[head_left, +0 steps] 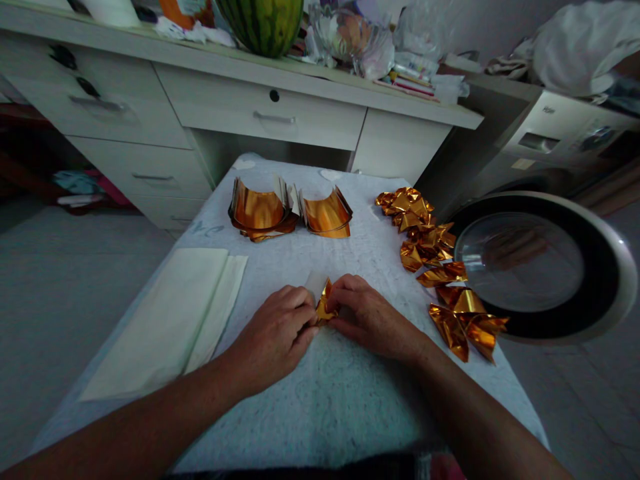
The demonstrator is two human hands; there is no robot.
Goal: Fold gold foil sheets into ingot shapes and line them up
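Between my two hands, low over the cloth-covered table, is a small piece of gold foil paper (pixel 325 303), partly folded, with a pale edge showing behind it. My left hand (pixel 287 323) pinches its left side, fingers curled, thumb in front. From the right, my right hand (pixel 365 313) grips the other side between thumb and fingers. Farther back lie two curved stacks of gold foil sheets (pixel 257 208), side by side. A row of folded gold foil pieces (pixel 425 243) runs along the table's right edge. Folded white paper (pixel 160 313) lies on the left.
The table (pixel 280 413) wears a light patterned cloth. Behind it stands a white desk (pixel 225 110) with drawers, bearing a watermelon (pixel 263 23) and a glass bowl (pixel 345 37). At the right, an open round washing machine door (pixel 597 267) reaches close to the table edge.
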